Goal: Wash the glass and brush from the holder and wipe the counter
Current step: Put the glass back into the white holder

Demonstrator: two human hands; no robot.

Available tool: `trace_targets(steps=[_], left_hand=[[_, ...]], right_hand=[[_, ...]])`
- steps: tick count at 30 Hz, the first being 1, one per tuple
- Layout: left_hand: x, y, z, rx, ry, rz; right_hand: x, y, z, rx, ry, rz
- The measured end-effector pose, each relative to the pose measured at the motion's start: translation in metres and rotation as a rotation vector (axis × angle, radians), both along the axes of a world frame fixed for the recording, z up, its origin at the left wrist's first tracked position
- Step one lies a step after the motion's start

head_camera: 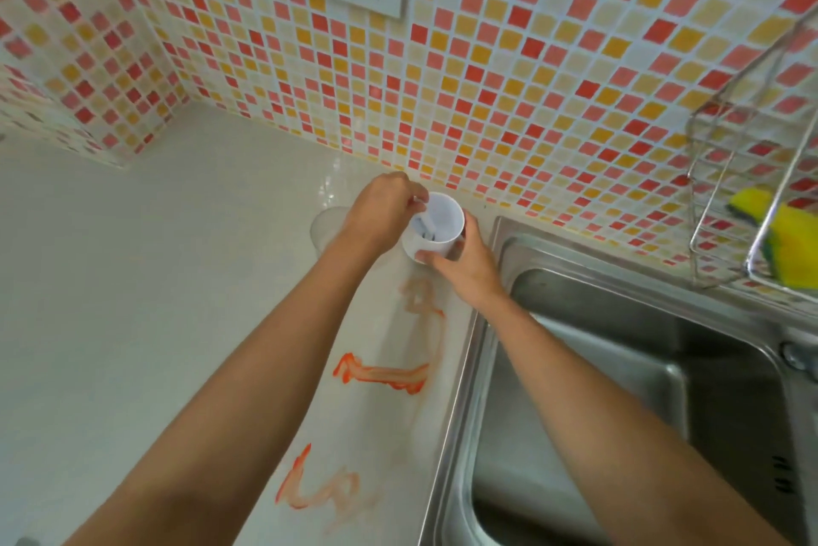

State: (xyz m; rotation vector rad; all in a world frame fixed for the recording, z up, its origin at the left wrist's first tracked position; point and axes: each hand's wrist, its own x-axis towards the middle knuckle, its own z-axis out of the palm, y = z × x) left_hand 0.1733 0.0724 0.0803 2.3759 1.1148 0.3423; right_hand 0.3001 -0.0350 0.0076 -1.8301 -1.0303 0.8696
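At centre frame the right hand (460,257) wraps the side of the white holder (436,226), which stands on the counter (133,280) against the tiled wall, while the left hand (380,213) pinches the handle of the brush (426,223) standing inside it. A clear glass (325,229), partly hidden behind the left wrist, sits just left of the holder. Likely hazards: the left forearm could tip the glass as the brush lifts, and either arm may drag through the orange smears (385,375) at lower centre, beside the sink (619,368).
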Motion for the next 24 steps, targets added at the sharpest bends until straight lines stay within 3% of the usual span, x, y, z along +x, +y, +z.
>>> trace_targets(steps=[11, 24], left_hand=[[0.006, 0.001, 0.008, 0.101, 0.160, -0.193], [0.019, -0.005, -0.002, 0.048, 0.116, -0.167]], right_hand=[[-0.002, 0.001, 0.000, -0.029, -0.001, 0.006], [-0.001, 0.003, -0.001, -0.069, -0.036, 0.009]])
